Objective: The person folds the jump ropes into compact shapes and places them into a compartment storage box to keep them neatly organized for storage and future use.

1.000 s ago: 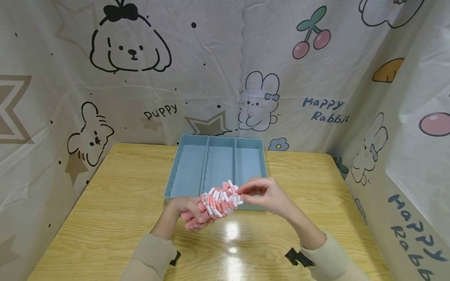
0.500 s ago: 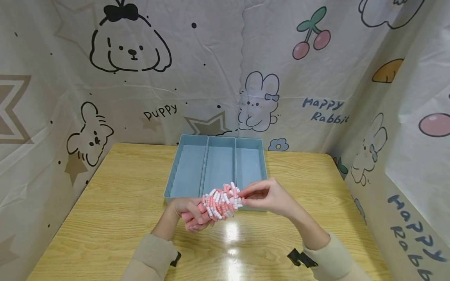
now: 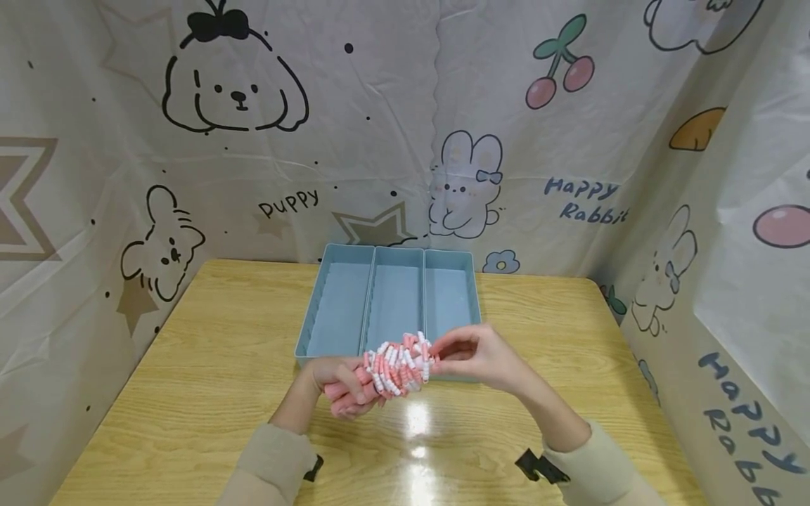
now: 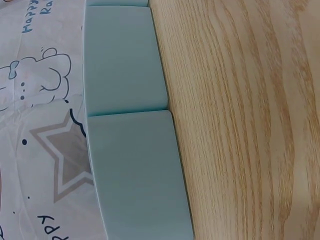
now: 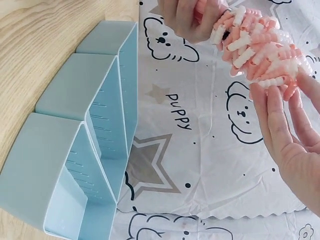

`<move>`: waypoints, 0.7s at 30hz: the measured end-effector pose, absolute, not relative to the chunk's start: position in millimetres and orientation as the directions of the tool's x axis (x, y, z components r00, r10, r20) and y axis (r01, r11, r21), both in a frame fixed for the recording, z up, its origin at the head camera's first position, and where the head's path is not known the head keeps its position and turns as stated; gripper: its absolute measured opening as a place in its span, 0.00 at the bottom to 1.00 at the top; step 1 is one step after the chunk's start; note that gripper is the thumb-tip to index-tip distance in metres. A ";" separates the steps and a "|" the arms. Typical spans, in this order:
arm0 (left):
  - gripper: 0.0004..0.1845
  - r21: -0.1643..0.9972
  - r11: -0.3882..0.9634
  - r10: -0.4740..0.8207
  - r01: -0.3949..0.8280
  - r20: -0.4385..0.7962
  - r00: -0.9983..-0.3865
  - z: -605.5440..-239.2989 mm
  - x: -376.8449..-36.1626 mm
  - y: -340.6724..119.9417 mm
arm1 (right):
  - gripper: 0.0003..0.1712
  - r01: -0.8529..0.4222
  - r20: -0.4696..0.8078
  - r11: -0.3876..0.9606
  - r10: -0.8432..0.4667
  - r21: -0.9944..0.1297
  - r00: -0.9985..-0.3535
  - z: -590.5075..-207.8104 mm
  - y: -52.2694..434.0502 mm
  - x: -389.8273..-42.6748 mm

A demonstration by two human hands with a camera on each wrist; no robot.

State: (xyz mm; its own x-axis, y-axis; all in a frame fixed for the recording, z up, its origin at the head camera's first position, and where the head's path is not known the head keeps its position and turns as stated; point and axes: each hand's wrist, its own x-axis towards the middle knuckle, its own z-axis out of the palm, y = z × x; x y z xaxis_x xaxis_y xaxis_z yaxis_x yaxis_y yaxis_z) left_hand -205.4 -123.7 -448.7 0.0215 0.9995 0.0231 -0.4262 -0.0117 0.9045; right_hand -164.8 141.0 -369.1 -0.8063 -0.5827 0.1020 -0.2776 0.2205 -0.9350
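A pink-and-white bundle (image 3: 394,367) of short ridged, coil-like strands is held above the table in front of the trays. My left hand (image 3: 342,372) grips its smooth pink end, which looks like several soft rolls. At the other end, my right hand (image 3: 477,357) pinches the strands between thumb and fingertips. In the right wrist view, the bundle (image 5: 262,47) runs between my left hand (image 5: 190,20) at the top and my right hand (image 5: 295,135), whose fingertips touch the strands. Neither hand shows in the left wrist view.
Three light-blue long trays (image 3: 335,302) stand side by side at the back middle of the wooden table (image 3: 209,393). A cartoon-printed cloth (image 3: 380,105) hangs behind and along both sides. The trays' front walls (image 4: 127,60) fill the middle of the left wrist view.
My right hand has shifted slightly, its fingers still at the bundle's tip, where the strands have moved a little. The left hand keeps its grip in nearly the same place.
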 end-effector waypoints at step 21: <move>0.10 0.897 0.073 0.997 -0.436 -0.061 0.042 -441.8 -204.5 -123.5 | 0.04 -0.359 0.193 0.122 -0.664 -0.925 -0.723 -370.2 136.8 -163.1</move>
